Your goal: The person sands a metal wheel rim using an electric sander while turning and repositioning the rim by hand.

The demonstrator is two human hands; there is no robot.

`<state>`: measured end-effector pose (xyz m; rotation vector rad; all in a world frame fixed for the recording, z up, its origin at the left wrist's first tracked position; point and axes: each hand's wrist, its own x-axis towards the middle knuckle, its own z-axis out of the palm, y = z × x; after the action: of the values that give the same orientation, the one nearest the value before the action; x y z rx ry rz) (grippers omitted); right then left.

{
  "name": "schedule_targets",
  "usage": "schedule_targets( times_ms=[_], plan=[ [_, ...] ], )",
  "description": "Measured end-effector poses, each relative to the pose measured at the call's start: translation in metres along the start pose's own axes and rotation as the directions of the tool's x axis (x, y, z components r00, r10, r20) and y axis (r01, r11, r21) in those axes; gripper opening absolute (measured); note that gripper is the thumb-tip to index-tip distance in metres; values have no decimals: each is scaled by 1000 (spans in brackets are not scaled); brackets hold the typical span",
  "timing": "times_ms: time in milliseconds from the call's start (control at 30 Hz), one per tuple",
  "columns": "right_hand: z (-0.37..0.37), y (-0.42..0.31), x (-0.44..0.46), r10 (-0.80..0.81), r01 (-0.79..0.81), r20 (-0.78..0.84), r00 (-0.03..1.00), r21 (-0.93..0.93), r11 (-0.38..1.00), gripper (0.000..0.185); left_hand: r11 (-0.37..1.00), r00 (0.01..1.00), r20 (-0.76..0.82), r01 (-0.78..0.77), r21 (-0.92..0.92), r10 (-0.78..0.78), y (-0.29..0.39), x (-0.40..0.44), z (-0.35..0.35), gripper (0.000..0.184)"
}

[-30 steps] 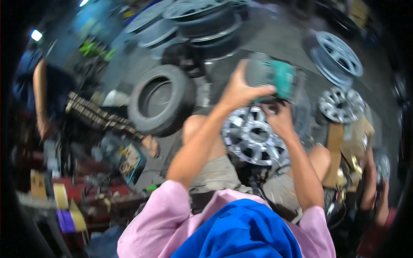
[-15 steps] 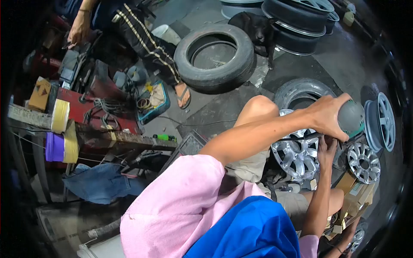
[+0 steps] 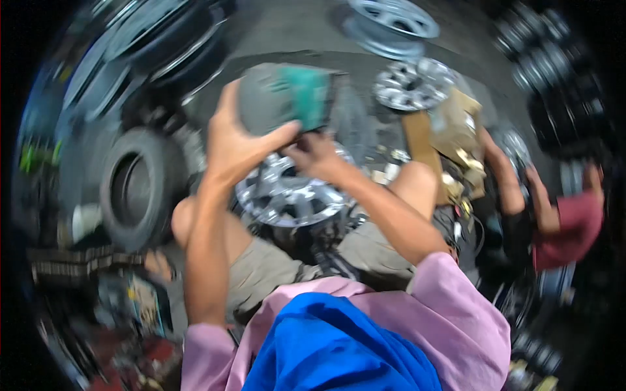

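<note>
A rounded grey-and-green object (image 3: 287, 98), blurred by motion, is held up over the floor; its exact kind cannot be made out. My left hand (image 3: 238, 140) grips its grey side, with the thumb across the lower edge. Close under its green part, my right hand (image 3: 316, 153) has its fingers curled; whatever they hold is hidden and smeared. Below both hands lies a shiny alloy wheel rim (image 3: 290, 199), between my knees and partly covered by my hands and forearms.
A tyre (image 3: 134, 189) is at the left, with stacked wheels (image 3: 163, 39) beyond it. Ahead are a silver rim (image 3: 414, 85) and a pale wheel (image 3: 394, 19). Cardboard (image 3: 420, 146) lies right of my knee. Another person's arm (image 3: 502, 173) and red sleeve (image 3: 570, 228) appear at the right.
My view has swung to the right, so the tyre and stacked wheels now appear farther left. Both hands stay at the grey-and-green object, which now shows more of its green side.
</note>
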<state>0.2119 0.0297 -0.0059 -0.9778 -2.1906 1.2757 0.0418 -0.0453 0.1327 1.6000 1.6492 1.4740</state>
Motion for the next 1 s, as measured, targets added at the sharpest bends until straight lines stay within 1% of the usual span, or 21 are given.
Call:
schedule_targets(
  times_ms=[67, 133, 167, 200, 267, 367, 467, 533, 600, 633, 667, 700, 733, 767, 800, 833, 867, 900, 933, 967, 1000],
  plan=[
    [-22, -19, -11, 39, -33, 68, 997, -93, 995, 51, 999, 999, 28, 27, 19, -27, 9, 1, 7, 77],
    [-27, -12, -18, -85, 81, -8, 996, -214, 973, 52, 995, 999, 34, 30, 93, -34, 8, 0, 14, 72],
    [-34, -7, -20, -42, 58, 69, 997, -239, 969, 61, 996, 999, 43, 14, 84, -18, 6, 0, 19, 70],
    [-31, 9, -17, -170, 174, 43, 985, -300, 938, 58, 997, 999, 51, 3, 78, -7, 5, 1, 22, 69],
    [-40, 17, -25, -96, 148, 144, 985, -415, 898, 54, 998, 995, 95, 31, 51, -36, -5, 3, 33, 67],
    [-52, 17, -36, 166, 33, 307, 937, -550, 834, 38, 994, 976, 185, 113, 1, -112, -20, 5, 55, 63],
    [-46, 19, -44, 232, 61, 490, 840, -511, 858, 33, 973, 937, 278, 227, -33, -209, -45, 5, 75, 57],
    [-39, 24, -46, 106, 198, 596, 796, -422, 885, 39, 953, 906, 318, 303, -23, -280, -61, 2, 92, 55],
    [-38, 21, -49, 128, 106, 636, 761, -317, 943, 49, 926, 871, 320, 373, 61, -372, -79, 1, 106, 54],
    [-46, 20, -50, 128, 93, 622, 773, -311, 946, 49, 886, 810, 364, 449, 117, -459, -81, 3, 113, 55],
    [-51, 18, -51, 159, -2, 638, 754, -240, 971, 52, 836, 739, 399, 519, 178, -543, -83, 3, 120, 56],
    [-58, 13, -54, 186, -98, 659, 728, -168, 981, 56, 900, 798, 417, 396, 184, -436, -95, -2, 129, 54],
    [-76, 4, -54, 185, -57, 669, 720, -209, 976, 55, 882, 764, 442, 391, 263, -470, -94, -5, 139, 52],
    [-86, 3, -54, 141, -14, 577, 805, -219, 976, 50, 921, 773, 519, 216, 324, -364, -142, -8, 134, 64],
    [-95, 3, -57, 92, 25, 475, 875, -235, 972, 47, 933, 727, 624, 62, 356, -286, -183, -9, 137, 60],
    [-106, -1, -65, 34, 19, 254, 967, -205, 979, 35, 931, 667, 717, -97, 353, -203, -225, -10, 141, 55],
    [-112, 6, -64, 44, 4, 239, 970, -197, 980, 35, 961, 676, 704, 21, 277, -218, -206, -16, 146, 54],
    [-117, 13, -58, 29, 7, 114, 993, -307, 952, 32, 972, 685, 691, 136, 192, -232, -188, -22, 152, 53],
    [-121, 18, -55, 0, -4, -8, 1000, -412, 911, 30, 928, 722, 588, 339, 156, -363, -183, -26, 155, 52],
    [-124, 22, -56, 3, -10, -17, 1000, -401, 916, 30, 927, 716, 595, 335, 167, -366, -177, -29, 156, 52],
    [-128, 25, -57, -19, -31, -128, 992, -379, 925, 25, 875, 668, 596, 464, 137, -447, -166, -29, 154, 54]
  ],
)
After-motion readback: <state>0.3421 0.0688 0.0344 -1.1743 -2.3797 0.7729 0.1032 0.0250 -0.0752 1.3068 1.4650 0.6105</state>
